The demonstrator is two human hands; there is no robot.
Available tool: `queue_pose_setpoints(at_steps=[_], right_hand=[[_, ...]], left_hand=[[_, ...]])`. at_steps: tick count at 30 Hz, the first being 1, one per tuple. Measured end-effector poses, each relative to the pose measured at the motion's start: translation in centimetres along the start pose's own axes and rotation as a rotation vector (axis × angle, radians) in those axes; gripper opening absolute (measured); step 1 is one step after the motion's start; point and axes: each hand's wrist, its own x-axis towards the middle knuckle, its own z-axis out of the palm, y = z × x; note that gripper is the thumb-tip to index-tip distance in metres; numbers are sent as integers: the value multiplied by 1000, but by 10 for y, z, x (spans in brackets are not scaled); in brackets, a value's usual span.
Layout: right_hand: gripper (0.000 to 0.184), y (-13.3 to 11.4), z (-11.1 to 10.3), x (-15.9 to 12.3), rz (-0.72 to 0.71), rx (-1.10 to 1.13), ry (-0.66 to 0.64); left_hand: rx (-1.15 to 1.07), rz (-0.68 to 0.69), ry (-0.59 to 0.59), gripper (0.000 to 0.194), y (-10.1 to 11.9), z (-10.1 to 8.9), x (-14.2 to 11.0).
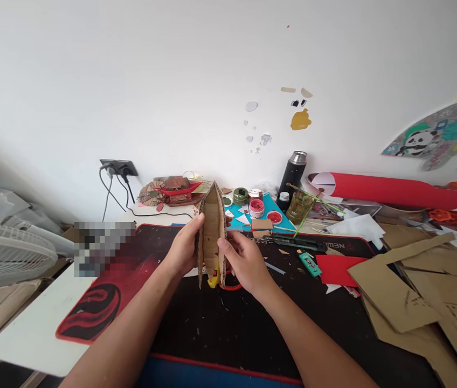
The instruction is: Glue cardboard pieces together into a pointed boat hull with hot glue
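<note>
A folded corrugated cardboard piece [212,229] stands upright between my hands above the mat. It has a pointed top, a floor panel and two side walls, like a small boat hull. My left hand [183,247] grips the left wall, thumb on its edge and fingers behind. My right hand [248,261] holds the right wall with the thumb on the near edge; its other fingers are partly hidden. Below the cardboard, a yellow object [214,281] and a red loop-shaped handle [232,286] show in part on the mat.
A black and red desk mat [196,328] covers the table, with a utility knife [299,242] on it. Paint jars [256,208], a black flask [292,173] and a model boat [178,191] stand behind. Cardboard sheets [398,291] lie right; a white fan [10,237] stands left.
</note>
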Motion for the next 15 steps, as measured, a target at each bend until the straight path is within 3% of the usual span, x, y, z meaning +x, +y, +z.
queue_pose_setpoints(at_steps=[8, 15], right_hand=[[69, -7, -1, 3, 141, 149, 8], [66, -6, 0, 4, 183, 264, 16]], left_hand=[[-94, -132, -171, 52, 2, -4, 0], [-68, -142, -146, 53, 2, -3, 0]])
